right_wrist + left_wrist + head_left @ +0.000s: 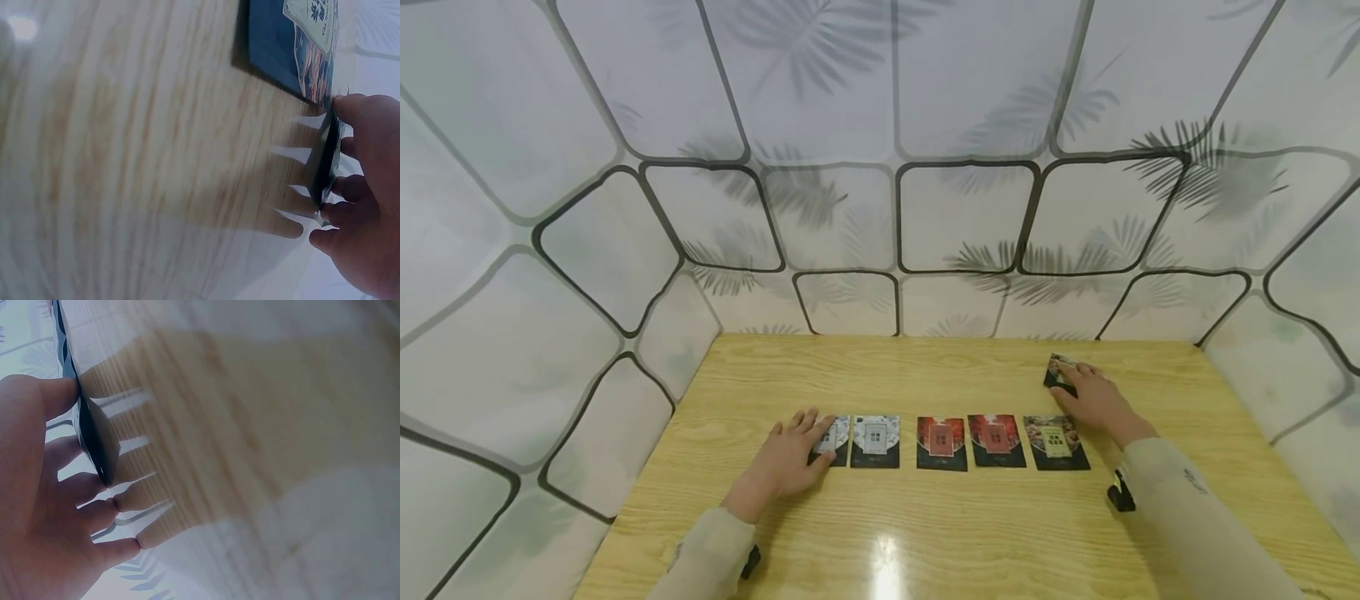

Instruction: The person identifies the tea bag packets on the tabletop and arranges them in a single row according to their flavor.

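Observation:
Near the left end of the table, my left hand [784,462] rests its straight fingers and thumb on a white-and-black flat packet [831,442], covering its left part. Beside it lies a similar white-and-black packet [876,442]. Two red-and-black packets [942,443] are further right in the same row. A packet with a food picture and yellow-green label [1056,442] ends the row. Behind that one, my right hand [1096,402] lies with extended fingers over another dark food-picture packet [1052,377]. In the right wrist view, thumb and fingers touch this packet [325,159] at its edges.
All the packets lie on a light wood-grain table [850,517]. Patterned white fabric walls [842,208] with leaf prints enclose its back and sides. Dark wrist devices [1122,492] sit at both sleeves.

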`<state>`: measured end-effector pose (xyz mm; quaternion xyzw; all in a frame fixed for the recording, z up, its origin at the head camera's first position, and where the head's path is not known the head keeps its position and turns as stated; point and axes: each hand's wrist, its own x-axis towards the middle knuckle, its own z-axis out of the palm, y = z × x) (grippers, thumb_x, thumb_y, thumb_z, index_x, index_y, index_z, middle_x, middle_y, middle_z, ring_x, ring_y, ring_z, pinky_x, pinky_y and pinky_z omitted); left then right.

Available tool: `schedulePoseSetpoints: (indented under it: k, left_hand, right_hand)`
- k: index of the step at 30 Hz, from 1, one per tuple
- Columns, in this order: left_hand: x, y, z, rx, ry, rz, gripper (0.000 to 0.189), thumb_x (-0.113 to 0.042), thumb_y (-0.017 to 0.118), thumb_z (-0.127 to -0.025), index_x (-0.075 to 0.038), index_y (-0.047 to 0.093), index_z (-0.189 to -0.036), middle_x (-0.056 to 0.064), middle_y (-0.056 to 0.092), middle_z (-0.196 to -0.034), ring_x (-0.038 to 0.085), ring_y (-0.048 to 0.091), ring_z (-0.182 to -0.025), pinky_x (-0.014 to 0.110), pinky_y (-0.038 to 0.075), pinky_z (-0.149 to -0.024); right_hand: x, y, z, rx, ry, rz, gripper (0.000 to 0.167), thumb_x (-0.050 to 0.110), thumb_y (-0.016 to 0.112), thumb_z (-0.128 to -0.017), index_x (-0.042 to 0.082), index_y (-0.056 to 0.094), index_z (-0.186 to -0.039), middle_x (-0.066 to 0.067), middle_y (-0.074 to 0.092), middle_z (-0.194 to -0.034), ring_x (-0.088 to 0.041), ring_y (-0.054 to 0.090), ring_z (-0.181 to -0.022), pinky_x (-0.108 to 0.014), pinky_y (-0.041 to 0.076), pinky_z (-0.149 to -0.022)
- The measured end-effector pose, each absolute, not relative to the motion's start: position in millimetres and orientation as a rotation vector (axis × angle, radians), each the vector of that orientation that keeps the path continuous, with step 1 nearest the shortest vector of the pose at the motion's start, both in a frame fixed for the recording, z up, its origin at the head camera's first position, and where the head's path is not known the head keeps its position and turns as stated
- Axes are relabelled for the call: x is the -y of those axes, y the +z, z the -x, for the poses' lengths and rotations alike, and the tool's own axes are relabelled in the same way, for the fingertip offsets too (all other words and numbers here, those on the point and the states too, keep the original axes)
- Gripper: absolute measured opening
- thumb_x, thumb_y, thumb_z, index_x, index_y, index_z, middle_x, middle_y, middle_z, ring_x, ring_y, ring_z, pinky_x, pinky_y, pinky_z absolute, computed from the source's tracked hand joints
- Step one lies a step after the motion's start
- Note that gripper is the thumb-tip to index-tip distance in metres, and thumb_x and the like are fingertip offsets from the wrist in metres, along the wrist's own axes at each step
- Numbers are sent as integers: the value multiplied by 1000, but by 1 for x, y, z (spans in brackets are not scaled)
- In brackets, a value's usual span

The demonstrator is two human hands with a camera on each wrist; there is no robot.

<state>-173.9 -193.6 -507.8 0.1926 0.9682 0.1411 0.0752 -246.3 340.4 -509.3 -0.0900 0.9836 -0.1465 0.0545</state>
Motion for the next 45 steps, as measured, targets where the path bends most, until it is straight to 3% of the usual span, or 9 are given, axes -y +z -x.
schedulePoseSetpoints:
  k: [16, 25, 45]
  left_hand:
    - [193, -508, 173, -2905, 423, -566, 63, -40, 58, -108, -13, 42, -163, 27, 35, -168, 49, 35, -155, 75, 29, -120]
    - [194, -510, 174, -2908, 405, -563, 64, -41, 57, -109, -14, 40, -164, 26, 34, -168, 48, 34, -156, 74, 28, -121]
    - [194, -508, 173, -2909, 403, -580, 64, -41, 57, -109, -13, 40, -164, 27, 34, -168, 49, 34, -155, 74, 28, -121]
  right_hand:
    - [-350, -509, 231, -3003, -460, 297, 67, 35, 52, -111, -14, 39, -155, -51, 29, -155, -70, 29, -141, -80, 35, -109]
    - [-358, -515, 226, -2998, -532, 306, 70, 44, 39, -115, -11, 37, -158, -48, 29, -158, -70, 28, -143, -81, 31, -111]
    - [-367, -519, 212, -3026, -519, 314, 61, 35, 53, -112, -9, 45, -153, -46, 37, -154, -68, 37, -137, -79, 38, -106]
